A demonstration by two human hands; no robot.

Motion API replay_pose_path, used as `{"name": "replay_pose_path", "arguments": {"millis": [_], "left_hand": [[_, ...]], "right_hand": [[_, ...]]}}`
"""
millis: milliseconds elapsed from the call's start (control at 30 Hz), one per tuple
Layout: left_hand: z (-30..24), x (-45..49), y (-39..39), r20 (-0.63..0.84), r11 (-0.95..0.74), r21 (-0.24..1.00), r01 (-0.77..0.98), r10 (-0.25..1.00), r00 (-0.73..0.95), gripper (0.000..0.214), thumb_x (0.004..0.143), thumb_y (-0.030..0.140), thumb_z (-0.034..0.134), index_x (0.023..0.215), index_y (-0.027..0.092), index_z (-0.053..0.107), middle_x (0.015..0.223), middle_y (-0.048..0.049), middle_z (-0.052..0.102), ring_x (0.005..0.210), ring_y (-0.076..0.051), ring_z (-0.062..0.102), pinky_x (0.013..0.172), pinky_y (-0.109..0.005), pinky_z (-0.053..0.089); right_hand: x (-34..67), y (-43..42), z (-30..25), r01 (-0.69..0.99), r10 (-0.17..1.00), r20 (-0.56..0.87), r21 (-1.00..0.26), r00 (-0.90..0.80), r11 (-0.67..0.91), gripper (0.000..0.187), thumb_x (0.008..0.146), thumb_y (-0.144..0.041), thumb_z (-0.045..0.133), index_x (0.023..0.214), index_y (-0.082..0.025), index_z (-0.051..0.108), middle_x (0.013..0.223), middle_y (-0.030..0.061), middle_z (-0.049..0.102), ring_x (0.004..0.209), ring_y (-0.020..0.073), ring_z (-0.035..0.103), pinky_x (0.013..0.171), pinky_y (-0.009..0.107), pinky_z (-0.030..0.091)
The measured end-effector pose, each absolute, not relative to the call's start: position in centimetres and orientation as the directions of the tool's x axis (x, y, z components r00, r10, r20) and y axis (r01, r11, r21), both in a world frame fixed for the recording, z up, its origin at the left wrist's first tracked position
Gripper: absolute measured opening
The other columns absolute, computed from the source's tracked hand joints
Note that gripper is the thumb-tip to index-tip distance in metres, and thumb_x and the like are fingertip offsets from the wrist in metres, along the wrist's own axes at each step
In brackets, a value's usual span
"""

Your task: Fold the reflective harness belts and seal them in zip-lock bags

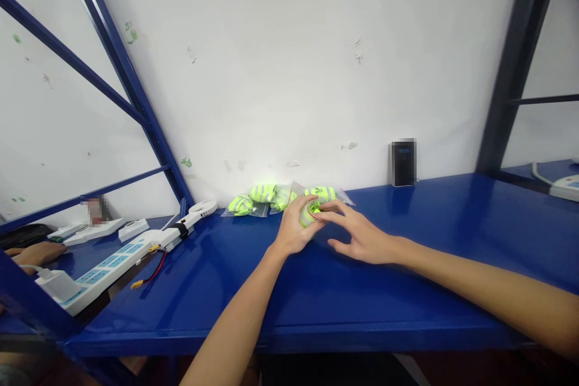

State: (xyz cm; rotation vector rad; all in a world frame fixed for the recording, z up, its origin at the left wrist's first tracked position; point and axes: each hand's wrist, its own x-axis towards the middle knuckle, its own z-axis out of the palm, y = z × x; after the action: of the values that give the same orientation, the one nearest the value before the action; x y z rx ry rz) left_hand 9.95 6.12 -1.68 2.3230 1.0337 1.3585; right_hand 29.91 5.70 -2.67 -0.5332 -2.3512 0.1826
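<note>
My left hand [293, 230] grips a small neon yellow bundle in a clear plastic bag [309, 216], which has a red-edged seal at its top. The fingertips of my right hand [359, 238] reach over to that bag from the right, while its thumb stays apart from it. Just behind my hands, several similar bagged neon yellow bundles [262, 195] lie in a row on the blue shelf top [389, 295] against the wall. Part of the held bundle is hidden by my fingers.
A black rectangular object [403, 163] stands at the wall to the right. At left lie a white power strip [108, 268], a white handheld fan [199, 211] and a red-black cable [151, 274]. Another person's hand [38, 255] rests beyond blue steel shelf bracing [131, 87].
</note>
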Motion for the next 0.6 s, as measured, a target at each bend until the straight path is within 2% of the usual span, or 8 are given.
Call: {"name": "replay_pose_path", "arguments": {"millis": [200, 400, 500, 600], "left_hand": [[-1.4, 10.0, 5.9, 0.671, -0.745, 0.475, 0.469, 0.651, 0.355, 0.049, 0.075, 0.03, 0.069, 0.121, 0.019, 0.056, 0.118, -0.0089, 0.061, 0.109, -0.024, 0.057, 0.098, -0.036, 0.041], [-0.4, 9.6, 5.0, 0.593, -0.756, 0.443, 0.482, 0.65, 0.475, 0.051, 0.075, 0.031, 0.069, 0.123, 0.022, 0.054, 0.123, -0.008, 0.059, 0.112, -0.025, 0.056, 0.1, -0.039, 0.041], [0.0, 10.1, 4.2, 0.533, -0.77, 0.383, 0.511, 0.635, 0.559, 0.053, 0.073, 0.031, 0.069, 0.124, 0.024, 0.054, 0.123, -0.0073, 0.059, 0.109, -0.025, 0.057, 0.098, -0.039, 0.043], [-0.1, 11.0, 3.6, 0.455, -0.771, 0.323, 0.548, 0.635, 0.625, 0.056, 0.071, 0.028, 0.068, 0.126, 0.028, 0.054, 0.122, -0.0062, 0.059, 0.106, -0.026, 0.058, 0.096, -0.04, 0.044]], "right_hand": [[30.4, 5.8, -2.3, 0.32, 0.428, 0.6, -0.284, -0.676, 0.904, 0.05, 0.083, -0.023, 0.059, 0.132, -0.03, 0.05, 0.126, 0.0096, 0.047, 0.116, 0.0259, 0.049, 0.099, 0.046, 0.043], [31.2, 5.6, -0.9, 0.258, 0.402, 0.441, -0.352, -0.802, 0.9, 0.056, 0.083, -0.032, 0.062, 0.136, -0.031, 0.044, 0.123, 0.0076, 0.049, 0.108, 0.0244, 0.053, 0.093, 0.042, 0.046], [30.9, 5.3, -0.7, 0.271, 0.409, 0.352, -0.38, -0.842, 0.885, 0.036, 0.082, -0.035, 0.062, 0.116, -0.025, 0.059, 0.111, 0.0064, 0.056, 0.098, 0.0226, 0.055, 0.086, 0.038, 0.048], [30.2, 5.0, -1.2, 0.287, 0.432, 0.281, -0.437, -0.857, 0.853, 0.018, 0.08, -0.035, 0.063, 0.086, -0.018, 0.064, 0.085, 0.0032, 0.06, 0.076, 0.0177, 0.055, 0.073, 0.032, 0.048]]}}
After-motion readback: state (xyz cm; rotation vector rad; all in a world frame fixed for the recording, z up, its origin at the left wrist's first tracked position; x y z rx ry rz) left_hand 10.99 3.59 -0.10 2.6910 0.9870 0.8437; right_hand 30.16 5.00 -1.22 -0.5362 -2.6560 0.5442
